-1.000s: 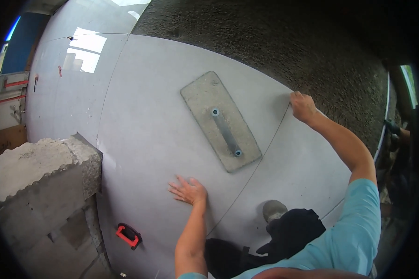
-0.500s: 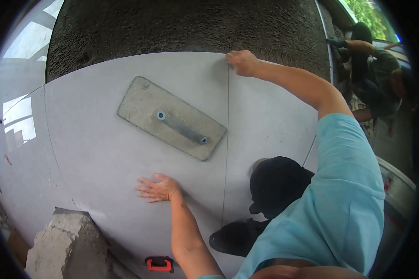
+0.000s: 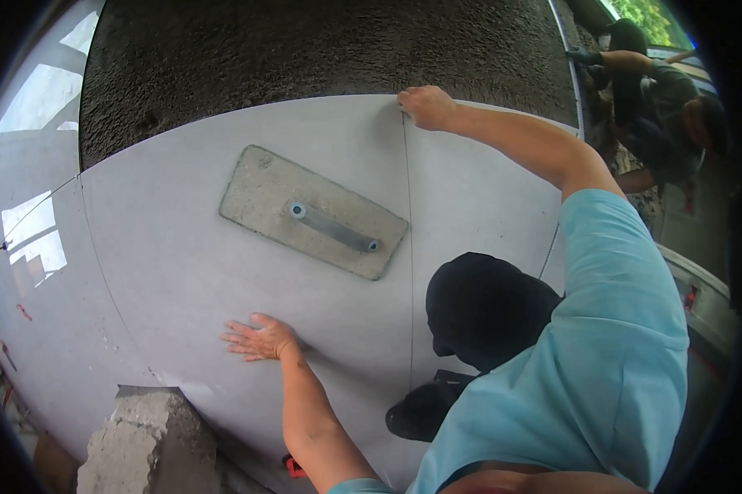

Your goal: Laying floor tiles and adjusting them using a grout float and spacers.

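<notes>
My left hand (image 3: 259, 336) lies on the large pale grey tile (image 3: 165, 284) at lower centre, fingers spread. My right hand (image 3: 422, 105) is at the tile's far edge, where a seam meets the dark, rough mortar bed (image 3: 305, 49). Its fingers are curled in; whatever is between them is hidden. Between my hands, a grey rectangular float (image 3: 264, 193) with a metal bar handle lies handle-up on the tile, touched by neither hand. A red suction lifter (image 3: 295, 468) shows below, largely hidden behind my left forearm.
A broken concrete block (image 3: 149, 436) rises at the lower left. My dark-clad knee (image 3: 478, 309) is at lower right of centre. A co-worker (image 3: 672, 107) crouches beyond a straight strip at the upper right, a gloved hand (image 3: 583, 58) on it. Shiny laid tiles (image 3: 25, 148) extend along the left.
The view has swung toward the mortar and co-worker since a second ago. My left hand has shifted slightly left on the tile; my right hand has stayed at the seam.
</notes>
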Action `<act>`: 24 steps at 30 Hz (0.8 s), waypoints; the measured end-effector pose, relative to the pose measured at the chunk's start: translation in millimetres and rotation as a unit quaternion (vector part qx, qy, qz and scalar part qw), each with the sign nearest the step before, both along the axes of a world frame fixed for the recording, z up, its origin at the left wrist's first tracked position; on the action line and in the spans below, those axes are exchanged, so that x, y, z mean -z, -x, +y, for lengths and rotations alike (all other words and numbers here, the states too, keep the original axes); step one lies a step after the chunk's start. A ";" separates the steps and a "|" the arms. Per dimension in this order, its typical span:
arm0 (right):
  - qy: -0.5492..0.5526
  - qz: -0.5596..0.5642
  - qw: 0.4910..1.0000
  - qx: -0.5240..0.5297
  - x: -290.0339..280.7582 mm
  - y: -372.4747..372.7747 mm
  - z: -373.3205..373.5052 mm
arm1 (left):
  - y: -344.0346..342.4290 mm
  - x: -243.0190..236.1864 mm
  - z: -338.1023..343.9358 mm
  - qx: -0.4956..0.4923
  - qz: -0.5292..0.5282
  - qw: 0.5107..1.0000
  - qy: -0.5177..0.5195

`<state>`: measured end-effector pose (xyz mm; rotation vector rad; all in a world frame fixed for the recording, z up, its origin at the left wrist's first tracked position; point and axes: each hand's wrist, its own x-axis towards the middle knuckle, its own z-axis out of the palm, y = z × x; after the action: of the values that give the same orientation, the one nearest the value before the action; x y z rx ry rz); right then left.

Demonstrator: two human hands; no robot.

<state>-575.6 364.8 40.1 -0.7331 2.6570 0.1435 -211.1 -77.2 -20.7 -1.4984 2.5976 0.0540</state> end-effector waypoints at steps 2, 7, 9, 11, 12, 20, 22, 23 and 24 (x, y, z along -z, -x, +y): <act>0.045 0.044 0.998 0.030 -13.3 -15.9 -9.6 | -1.6 1.3 0.7 -0.003 -0.010 1.000 0.007; 0.276 -0.156 0.948 0.004 -69.0 -135.7 -92.8 | 3.1 -12.7 -7.6 -0.012 -0.010 1.000 0.020; 0.319 -0.291 0.900 0.063 -62.8 -162.8 -137.2 | 5.2 -6.8 -8.6 -0.013 0.001 1.000 0.022; 0.395 -0.273 0.855 0.197 -48.8 -181.3 -176.9 | 2.9 -2.2 -12.8 -0.017 0.006 0.999 0.037; 0.423 -0.290 0.831 0.217 -32.0 -176.4 -178.9 | 9.2 -4.6 -2.4 -0.011 0.008 0.999 0.039; 0.401 -0.363 0.819 0.193 -35.5 -103.7 -183.8 | -31.5 -35.0 79.5 0.047 -0.132 0.989 -0.037; 0.460 -0.290 0.836 0.075 -40.1 -80.4 -186.2 | -58.4 -34.0 81.0 0.094 -0.117 0.987 -0.053; 0.465 -0.291 0.833 0.070 -46.1 -74.8 -186.4 | -68.7 -34.5 81.0 0.133 -0.098 0.984 -0.070; 0.491 -0.264 0.829 0.039 -50.2 -73.1 -181.2 | -74.8 -39.2 89.3 0.133 -0.102 0.983 -0.071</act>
<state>-502.5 183.6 90.3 -0.7671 2.0596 -1.3360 -136.3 12.1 18.5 -1.0428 2.5426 0.0521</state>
